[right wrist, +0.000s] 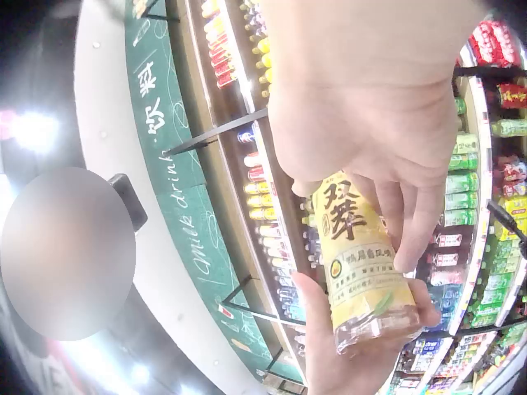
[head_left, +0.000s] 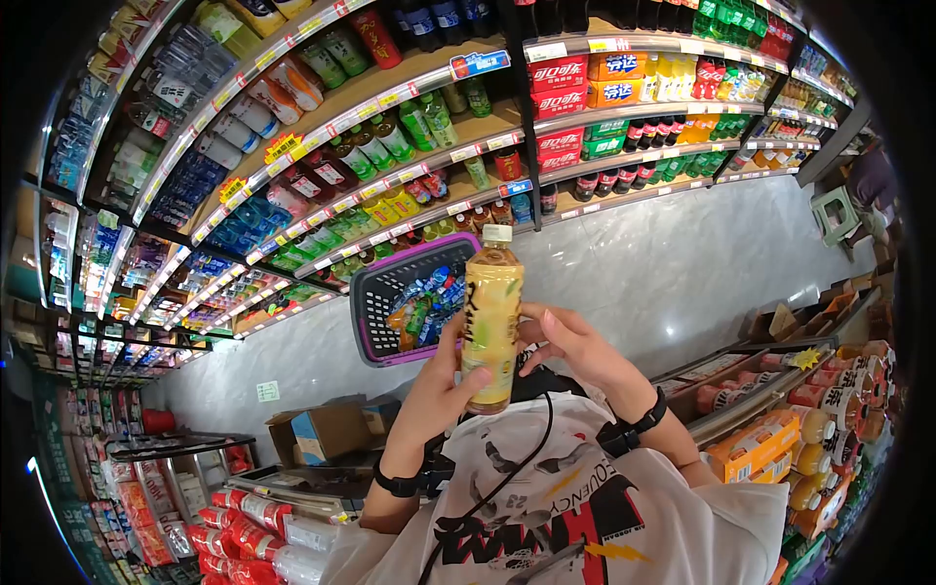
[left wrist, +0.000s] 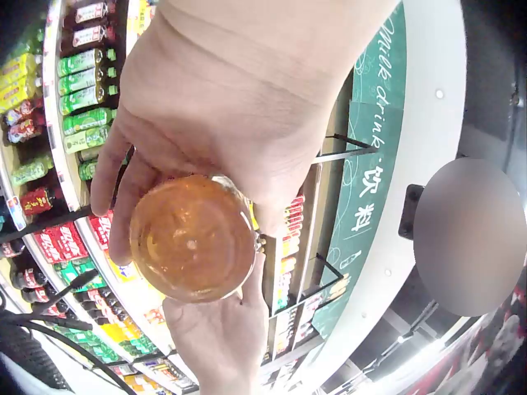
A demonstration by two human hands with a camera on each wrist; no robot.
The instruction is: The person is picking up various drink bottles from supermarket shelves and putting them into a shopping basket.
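A yellow-labelled drink bottle (head_left: pixel 493 322) with a white cap stands upright before the person's chest. The left hand (head_left: pixel 436 392) grips its lower part, thumb across the label. At its other side is the right hand (head_left: pixel 588 359), its fingers extended beside the bottle. In the left wrist view the amber base of the bottle (left wrist: pixel 193 240) faces the camera, between the left hand (left wrist: pixel 222 107) and the right hand (left wrist: pixel 218 341). The right wrist view has the label of the bottle (right wrist: pixel 366 267) below the right hand (right wrist: pixel 370 107), with the left hand (right wrist: pixel 329 354) round the lower end.
A purple-rimmed black basket (head_left: pixel 363 317) holding several drinks is on the grey floor (head_left: pixel 663 234) behind the bottle. Drink shelves (head_left: pixel 409 88) curve along the far side. Open cardboard boxes (head_left: pixel 331 432) lie at left, red packs (head_left: pixel 244 526) nearer; orange cartons (head_left: pixel 756 448) are at right.
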